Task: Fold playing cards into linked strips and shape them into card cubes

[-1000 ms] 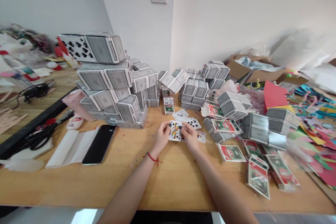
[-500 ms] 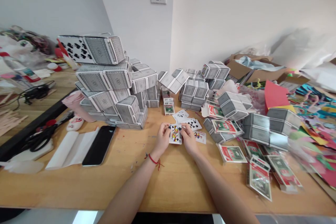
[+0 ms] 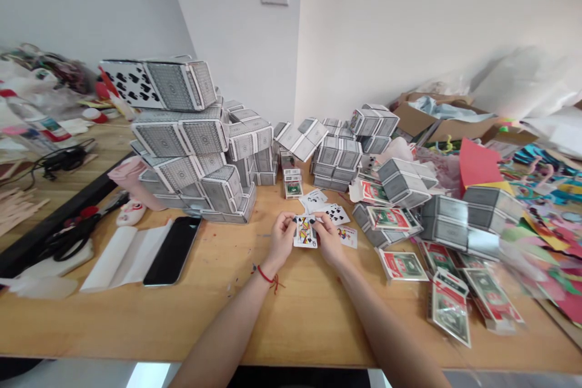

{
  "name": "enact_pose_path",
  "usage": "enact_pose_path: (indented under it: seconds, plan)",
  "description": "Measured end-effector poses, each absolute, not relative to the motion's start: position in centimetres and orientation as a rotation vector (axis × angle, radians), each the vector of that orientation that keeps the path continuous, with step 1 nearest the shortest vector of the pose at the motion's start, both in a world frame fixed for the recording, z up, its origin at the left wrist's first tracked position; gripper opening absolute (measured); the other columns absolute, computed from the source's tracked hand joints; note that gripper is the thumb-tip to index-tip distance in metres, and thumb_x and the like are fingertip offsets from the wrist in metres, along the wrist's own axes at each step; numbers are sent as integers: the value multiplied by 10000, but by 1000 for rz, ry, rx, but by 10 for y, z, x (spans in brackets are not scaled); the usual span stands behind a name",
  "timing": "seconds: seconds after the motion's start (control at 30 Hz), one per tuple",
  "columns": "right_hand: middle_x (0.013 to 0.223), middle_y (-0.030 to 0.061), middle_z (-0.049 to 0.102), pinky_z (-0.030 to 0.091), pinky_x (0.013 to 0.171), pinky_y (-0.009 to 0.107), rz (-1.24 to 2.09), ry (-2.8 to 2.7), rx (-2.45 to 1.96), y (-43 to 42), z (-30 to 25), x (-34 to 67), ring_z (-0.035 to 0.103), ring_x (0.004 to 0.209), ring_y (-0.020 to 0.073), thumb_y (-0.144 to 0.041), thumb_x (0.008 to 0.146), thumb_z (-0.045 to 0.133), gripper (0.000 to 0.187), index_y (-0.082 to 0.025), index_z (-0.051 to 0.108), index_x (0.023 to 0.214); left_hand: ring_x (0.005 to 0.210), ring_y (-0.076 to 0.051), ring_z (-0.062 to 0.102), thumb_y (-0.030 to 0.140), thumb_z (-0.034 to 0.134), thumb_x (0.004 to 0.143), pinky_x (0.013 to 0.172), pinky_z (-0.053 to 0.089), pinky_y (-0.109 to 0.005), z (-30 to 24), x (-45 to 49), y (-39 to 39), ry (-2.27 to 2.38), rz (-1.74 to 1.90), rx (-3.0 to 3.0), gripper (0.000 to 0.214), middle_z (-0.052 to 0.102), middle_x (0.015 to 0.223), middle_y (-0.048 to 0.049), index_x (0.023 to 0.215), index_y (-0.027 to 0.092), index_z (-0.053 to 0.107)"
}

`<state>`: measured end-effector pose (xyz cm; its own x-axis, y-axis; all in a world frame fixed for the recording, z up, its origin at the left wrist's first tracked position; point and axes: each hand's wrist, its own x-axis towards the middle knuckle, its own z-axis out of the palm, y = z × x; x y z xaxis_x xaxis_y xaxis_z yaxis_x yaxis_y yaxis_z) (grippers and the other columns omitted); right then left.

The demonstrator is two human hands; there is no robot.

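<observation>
A queen of spades playing card [image 3: 305, 233] is held face up between both hands, just over the wooden table [image 3: 291, 321]. My left hand [image 3: 284, 234] pinches its left edge, with a red string on the wrist. On the card's right edge, my right hand [image 3: 327, 235] closes with thumb and fingers. Whether more cards lie under the queen, I cannot tell. Just beyond my hands, loose cards [image 3: 334, 214] lie face up, overlapping, and a picture card [image 3: 347, 236] lies beside my right hand.
Blocks folded from grey-backed cards form a tall stack [image 3: 182, 133] at left and piles [image 3: 339, 157] at the back. Red and green card boxes [image 3: 404, 267] lie at right. A black phone [image 3: 173, 251], white paper roll [image 3: 113, 257] and black scissors [image 3: 73, 233] are at left.
The card in my hands has shifted very slightly to the right and tilted a little. Both hands keep their hold, and the things around them have not moved.
</observation>
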<state>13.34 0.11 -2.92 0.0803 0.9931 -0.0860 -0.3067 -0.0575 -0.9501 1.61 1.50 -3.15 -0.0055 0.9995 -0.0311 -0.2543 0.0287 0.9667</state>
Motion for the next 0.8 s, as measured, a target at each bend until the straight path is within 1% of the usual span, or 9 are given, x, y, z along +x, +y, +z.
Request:
enact_pose_path:
  seconds: [0.1,0.17,0.27,0.4,0.5,0.57,0.67,0.73,0.8]
  plan:
    - [629,-54,523,363,477,206,1377,-809,-1036,1,-27,131,455,508,104,-264,663,547,131,-224,526,785,478,-68,471,225,513,665,487,406,-175,-31,16,16,1056,1333,991,137,467,554,66,787,166,495]
    - [636,-53,533,360,467,210,1437,-790,-1020,1,-26,131,456,497,106,-276,660,553,141,-230,524,790,465,-64,455,212,507,661,482,400,-172,-31,16,17,1059,1342,988,120,453,539,70,771,164,501]
    - [650,-45,544,352,453,216,1470,-809,-1032,1,-26,133,461,492,114,-294,665,548,161,-236,529,814,486,-71,468,206,500,663,490,402,-176,-31,15,17,1054,1338,1006,127,481,559,57,780,161,519]
    - [591,-45,505,334,448,214,1332,-872,-1125,2,-29,134,431,476,111,-268,658,517,112,-223,535,760,522,-79,489,217,496,678,511,407,-181,-35,14,16,1049,1305,1082,138,517,607,38,799,161,534]
    - [577,-40,501,335,471,216,1182,-1000,-1193,3,-29,135,427,497,112,-246,659,493,75,-209,549,692,516,-74,476,198,475,679,503,384,-173,-36,11,17,1081,1268,1167,94,519,611,34,737,159,537]
    - [568,-41,505,330,466,215,1163,-1063,-1203,2,-28,136,416,487,107,-234,659,494,76,-206,563,670,510,-72,462,180,460,672,490,365,-169,-35,9,19,1093,1249,1208,81,512,603,35,695,158,535]
    - [579,-39,527,341,449,212,1301,-1030,-1132,1,-27,139,424,468,99,-224,648,527,81,-209,589,697,494,-71,442,176,435,683,479,350,-171,-31,6,20,1086,1271,1220,92,500,591,40,679,161,526]
    - [650,-20,574,390,480,223,1420,-966,-1036,1,-26,143,489,523,112,-233,644,551,113,-206,608,738,500,-74,450,184,433,701,492,360,-178,-28,4,19,1083,1281,1280,100,515,606,37,697,164,531]
    - [710,3,605,437,521,244,1503,-916,-972,2,-26,147,543,594,135,-280,663,569,144,-198,620,770,525,-83,476,193,436,728,518,379,-187,-24,0,16,1086,1241,1434,117,549,640,26,736,170,551]
